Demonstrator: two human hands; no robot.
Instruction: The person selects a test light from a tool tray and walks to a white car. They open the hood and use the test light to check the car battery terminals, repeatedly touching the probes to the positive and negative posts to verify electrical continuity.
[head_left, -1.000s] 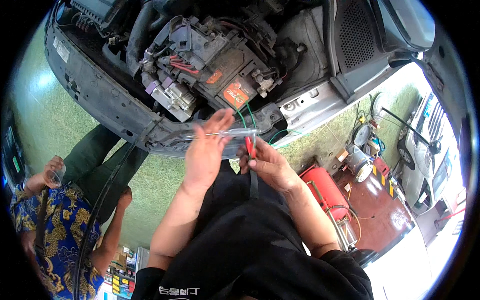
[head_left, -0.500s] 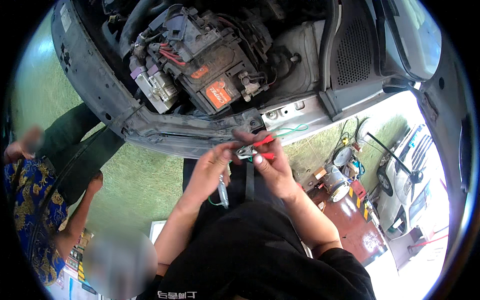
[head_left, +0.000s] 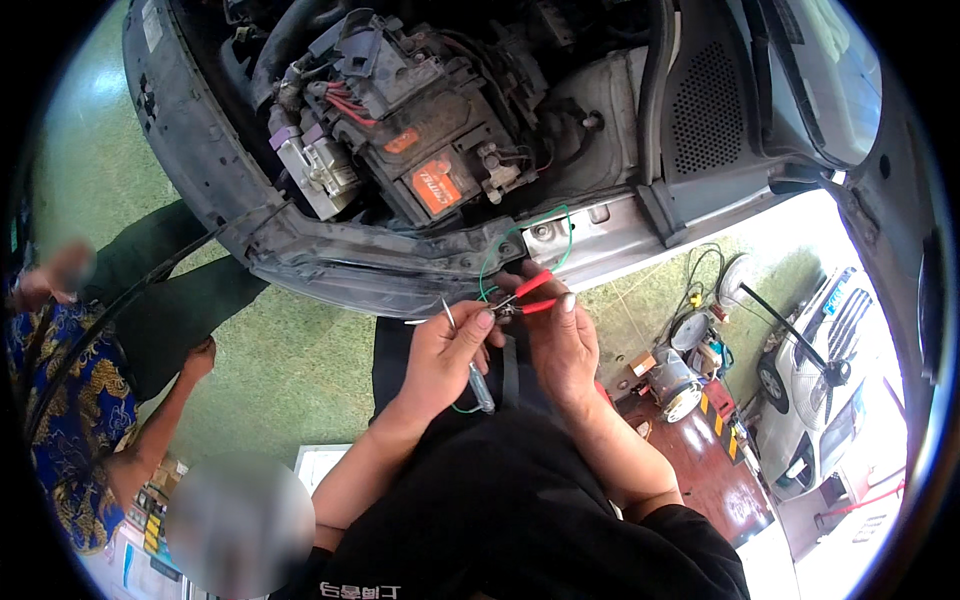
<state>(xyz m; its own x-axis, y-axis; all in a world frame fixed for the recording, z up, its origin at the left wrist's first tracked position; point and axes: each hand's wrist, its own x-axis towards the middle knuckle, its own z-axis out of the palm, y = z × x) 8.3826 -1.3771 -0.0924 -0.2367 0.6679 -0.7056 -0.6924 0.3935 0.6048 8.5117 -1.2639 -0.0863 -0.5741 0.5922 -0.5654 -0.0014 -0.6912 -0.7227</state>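
Note:
My left hand [head_left: 445, 352] is closed around a slim test light, whose clear body [head_left: 481, 388] hangs below the fingers while a thin metal probe sticks up past the thumb. Its thumb and fingertips also meet the jaw end of an alligator clip with red handles [head_left: 534, 284]. Those handles lie in the fingers of my right hand [head_left: 563, 345], thumb on the lower one. A thin green wire [head_left: 570, 232] loops up from the clip over the car's front edge. Exactly how the fingertips grip the jaws is partly hidden.
Ahead is an open engine bay with a dusty battery [head_left: 462, 128] and the car's front edge [head_left: 370, 262]. A person in a patterned shirt [head_left: 70, 400] stands at left. At right are a brown table [head_left: 700, 465], a metal canister [head_left: 672, 372] and a white car [head_left: 825, 385].
The green wire, earlier trailing off to the right, now forms a wide loop above my hands. The probe has come into view above my left hand, and the clip has turned in my fingers.

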